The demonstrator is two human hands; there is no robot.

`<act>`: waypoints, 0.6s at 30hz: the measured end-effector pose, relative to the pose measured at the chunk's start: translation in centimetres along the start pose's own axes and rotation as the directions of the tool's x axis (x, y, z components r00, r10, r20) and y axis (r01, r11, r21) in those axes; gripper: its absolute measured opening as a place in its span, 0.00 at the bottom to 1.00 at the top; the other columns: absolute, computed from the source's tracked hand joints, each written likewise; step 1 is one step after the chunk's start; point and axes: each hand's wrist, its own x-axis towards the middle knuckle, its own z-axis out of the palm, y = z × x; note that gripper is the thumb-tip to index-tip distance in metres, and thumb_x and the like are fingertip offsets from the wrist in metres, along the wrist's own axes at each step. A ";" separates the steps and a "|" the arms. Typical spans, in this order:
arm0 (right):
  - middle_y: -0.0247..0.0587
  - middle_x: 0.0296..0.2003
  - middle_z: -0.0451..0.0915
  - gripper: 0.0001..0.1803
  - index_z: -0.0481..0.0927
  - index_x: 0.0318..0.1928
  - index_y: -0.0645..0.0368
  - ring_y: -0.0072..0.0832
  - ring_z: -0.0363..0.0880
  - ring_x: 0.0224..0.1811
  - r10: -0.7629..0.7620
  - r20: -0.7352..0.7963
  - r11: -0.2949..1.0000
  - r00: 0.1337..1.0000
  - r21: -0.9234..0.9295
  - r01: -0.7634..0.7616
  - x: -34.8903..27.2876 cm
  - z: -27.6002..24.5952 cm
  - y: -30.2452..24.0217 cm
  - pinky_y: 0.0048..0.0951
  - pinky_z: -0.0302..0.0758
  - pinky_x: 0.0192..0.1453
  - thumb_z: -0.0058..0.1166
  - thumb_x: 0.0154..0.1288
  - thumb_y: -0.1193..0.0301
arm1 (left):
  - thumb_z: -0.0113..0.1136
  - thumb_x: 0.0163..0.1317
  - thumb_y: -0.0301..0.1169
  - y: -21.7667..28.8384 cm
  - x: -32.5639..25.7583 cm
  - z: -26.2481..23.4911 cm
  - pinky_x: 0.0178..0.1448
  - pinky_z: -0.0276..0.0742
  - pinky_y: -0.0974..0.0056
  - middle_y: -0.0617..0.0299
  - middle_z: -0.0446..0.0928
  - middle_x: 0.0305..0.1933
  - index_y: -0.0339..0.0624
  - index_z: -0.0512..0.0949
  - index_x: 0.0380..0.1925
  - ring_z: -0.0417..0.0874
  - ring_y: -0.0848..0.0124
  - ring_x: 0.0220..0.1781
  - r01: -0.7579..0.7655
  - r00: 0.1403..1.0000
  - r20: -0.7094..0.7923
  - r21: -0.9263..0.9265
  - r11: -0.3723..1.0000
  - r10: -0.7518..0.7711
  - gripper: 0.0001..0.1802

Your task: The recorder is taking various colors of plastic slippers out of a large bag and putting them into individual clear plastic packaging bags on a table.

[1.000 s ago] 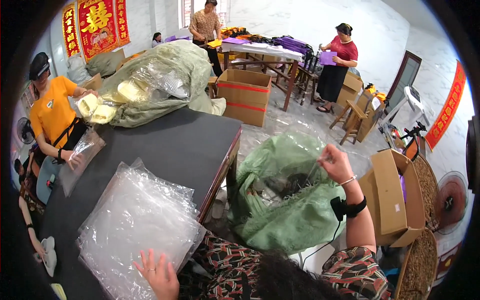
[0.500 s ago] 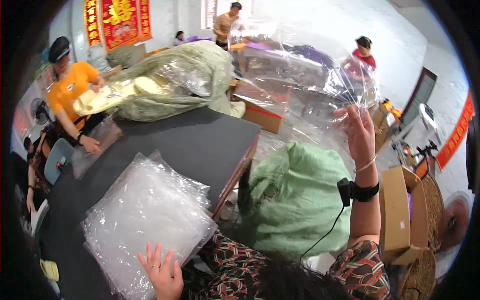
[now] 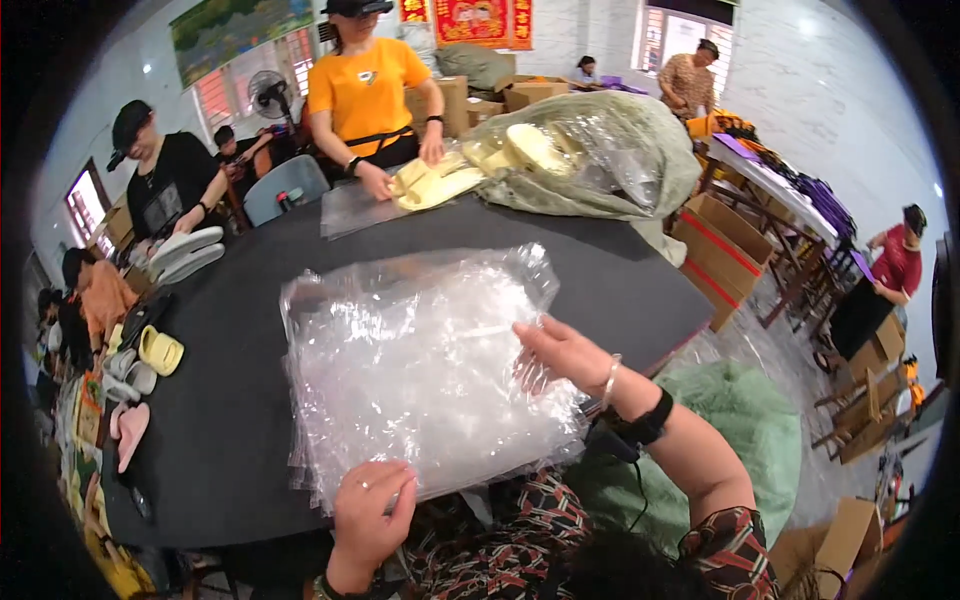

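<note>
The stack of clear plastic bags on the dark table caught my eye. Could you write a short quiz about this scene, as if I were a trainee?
1. Multiple choice: what colour is the large sack beside the table? A red, B green, C black.
2. True or false: the person's left hand is at the near edge of the stack of clear plastic bags.
3. Fill in: the co-worker in orange is handling ____ slippers.

Key: 1. B; 2. true; 3. pale yellow.
</note>
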 end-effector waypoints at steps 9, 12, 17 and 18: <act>0.54 0.31 0.80 0.42 0.64 0.52 0.75 0.33 0.81 0.24 0.151 0.099 0.848 0.984 -0.524 -0.077 5.8 0.6 4.8 0.31 0.79 0.28 0.59 0.63 0.43 | 0.65 0.58 0.29 -1.2 12.6 -4.2 0.41 0.79 0.60 0.50 0.84 0.35 0.38 0.84 0.38 0.85 0.55 0.36 -0.012 0.990 0.140 -0.053 0.999 0.020 0.09; 0.60 0.34 0.80 0.47 0.62 0.56 0.76 0.41 0.83 0.29 0.092 0.080 0.818 0.993 -0.575 -0.029 5.6 1.2 5.3 0.35 0.80 0.37 0.62 0.60 0.42 | 0.60 0.63 0.43 -5.3 18.4 0.7 0.52 0.77 0.53 0.46 0.82 0.45 0.35 0.81 0.44 0.82 0.51 0.49 -0.043 0.932 0.362 0.044 0.998 0.024 0.20; 0.55 0.29 0.80 0.48 0.60 0.57 0.73 0.41 0.83 0.31 -0.106 0.008 0.747 0.994 -0.659 0.085 4.9 1.1 6.9 0.35 0.78 0.41 0.63 0.58 0.41 | 0.56 0.63 0.55 -8.4 26.6 11.4 0.61 0.74 0.50 0.41 0.79 0.52 0.31 0.78 0.50 0.78 0.46 0.57 0.050 0.806 0.548 0.314 0.948 -0.224 0.34; 0.63 0.35 0.80 0.51 0.57 0.60 0.74 0.47 0.83 0.38 -0.051 0.015 0.779 0.999 -0.625 0.049 4.6 1.2 6.4 0.37 0.78 0.47 0.62 0.58 0.40 | 0.56 0.63 0.55 -9.2 27.0 13.2 0.61 0.74 0.50 0.41 0.79 0.52 0.31 0.78 0.50 0.78 0.46 0.57 0.046 0.807 0.546 0.322 0.946 -0.225 0.34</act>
